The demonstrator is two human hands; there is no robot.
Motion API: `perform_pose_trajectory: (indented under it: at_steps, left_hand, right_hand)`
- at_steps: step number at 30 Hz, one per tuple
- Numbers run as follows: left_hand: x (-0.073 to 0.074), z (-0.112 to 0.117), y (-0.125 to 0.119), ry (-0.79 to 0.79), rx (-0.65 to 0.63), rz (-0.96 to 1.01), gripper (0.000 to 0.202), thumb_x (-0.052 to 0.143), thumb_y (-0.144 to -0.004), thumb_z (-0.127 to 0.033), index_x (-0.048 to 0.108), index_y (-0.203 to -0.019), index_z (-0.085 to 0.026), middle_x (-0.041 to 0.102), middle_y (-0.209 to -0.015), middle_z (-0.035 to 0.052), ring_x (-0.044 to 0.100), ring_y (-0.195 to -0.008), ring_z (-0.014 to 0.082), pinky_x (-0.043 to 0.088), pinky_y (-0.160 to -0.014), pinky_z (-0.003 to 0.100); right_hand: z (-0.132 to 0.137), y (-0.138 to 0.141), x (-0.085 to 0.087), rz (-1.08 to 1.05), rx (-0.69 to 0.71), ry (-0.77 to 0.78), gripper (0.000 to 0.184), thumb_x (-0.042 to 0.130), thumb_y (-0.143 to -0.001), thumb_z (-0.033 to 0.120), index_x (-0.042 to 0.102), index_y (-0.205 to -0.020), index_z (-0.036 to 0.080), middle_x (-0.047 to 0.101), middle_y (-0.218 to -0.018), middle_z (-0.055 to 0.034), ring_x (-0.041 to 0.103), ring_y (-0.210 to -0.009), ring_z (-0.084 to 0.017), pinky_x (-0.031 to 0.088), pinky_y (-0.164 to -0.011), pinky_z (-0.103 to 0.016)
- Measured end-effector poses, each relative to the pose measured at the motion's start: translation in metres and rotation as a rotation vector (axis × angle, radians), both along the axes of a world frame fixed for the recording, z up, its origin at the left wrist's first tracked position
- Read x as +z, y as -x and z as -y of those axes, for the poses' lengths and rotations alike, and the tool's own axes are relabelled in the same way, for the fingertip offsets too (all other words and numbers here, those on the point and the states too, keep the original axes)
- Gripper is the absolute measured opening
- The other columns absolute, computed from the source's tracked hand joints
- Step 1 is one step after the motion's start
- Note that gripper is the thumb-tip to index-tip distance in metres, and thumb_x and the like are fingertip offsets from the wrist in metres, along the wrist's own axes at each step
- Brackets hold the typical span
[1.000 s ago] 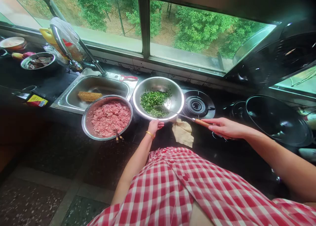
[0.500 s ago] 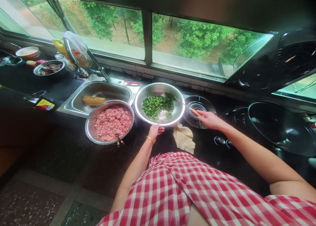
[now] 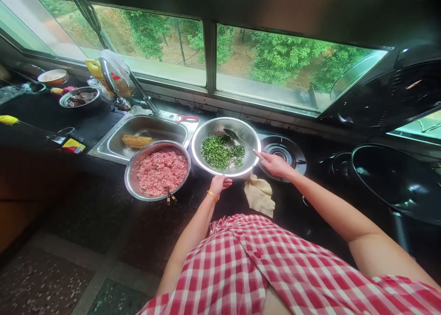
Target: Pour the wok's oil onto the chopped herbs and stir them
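A steel bowl of chopped greens stands on the dark counter by the sink. My left hand grips its near rim. My right hand is closed on the wooden handle of a metal ladle, whose scoop lies at the far side of the greens. To the left stands a second steel bowl full of pink minced meat, with chopsticks resting on its near rim.
A sink with a corn cob lies behind the meat bowl. A gas burner and a black wok are to the right. A beige cloth lies near the counter's edge. Small bowls stand far left.
My right hand has slid forward along the ladle handle and pushed the scoop from the near side of the greens to the far side. The left hand has stayed on the rim.
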State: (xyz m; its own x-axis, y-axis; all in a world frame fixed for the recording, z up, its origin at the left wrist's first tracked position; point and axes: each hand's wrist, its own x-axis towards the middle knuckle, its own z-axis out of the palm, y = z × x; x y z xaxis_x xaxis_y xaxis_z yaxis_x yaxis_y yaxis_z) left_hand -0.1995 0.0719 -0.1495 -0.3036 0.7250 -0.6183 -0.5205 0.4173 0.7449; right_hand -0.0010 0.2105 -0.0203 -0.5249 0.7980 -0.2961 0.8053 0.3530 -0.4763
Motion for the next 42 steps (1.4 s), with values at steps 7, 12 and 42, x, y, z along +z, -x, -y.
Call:
perform_pose_trajectory:
  at_steps: [7, 12, 42]
  left_hand:
    - [0.003, -0.001, 0.003, 0.000, 0.010, -0.008, 0.024, 0.054, -0.092, -0.024, 0.061, -0.072, -0.012, 0.072, -0.070, 0.0096, 0.067, -0.058, 0.0136, 0.050, -0.066, 0.024]
    - [0.001, -0.001, 0.005, -0.001, 0.029, -0.002, 0.024, 0.056, -0.091, -0.024, 0.060, -0.070, -0.013, 0.072, -0.068, 0.0094, 0.067, -0.056, 0.0130, 0.050, -0.064, 0.023]
    - [0.004, 0.000, 0.004, 0.003, -0.010, -0.013, 0.025, 0.050, -0.094, -0.024, 0.061, -0.075, -0.012, 0.072, -0.072, 0.0090, 0.067, -0.058, 0.0121, 0.050, -0.062, 0.022]
  right_hand:
    - [0.019, 0.053, -0.009, 0.177, 0.367, -0.154, 0.059, 0.044, -0.095, 0.024, 0.038, -0.153, 0.026, 0.072, -0.112, -0.0097, 0.067, -0.094, -0.022, 0.045, -0.077, -0.025]
    - [0.032, 0.011, 0.026, 0.483, 0.589, -0.318, 0.068, 0.045, -0.093, 0.019, 0.028, -0.156, 0.037, 0.070, -0.094, -0.0089, 0.066, -0.075, -0.021, 0.038, -0.061, -0.025]
    - [0.037, -0.018, -0.039, 0.353, 0.357, -0.291, 0.062, 0.038, -0.098, 0.025, 0.025, -0.158, 0.032, 0.070, -0.100, -0.0066, 0.068, -0.091, -0.022, 0.048, -0.075, -0.028]
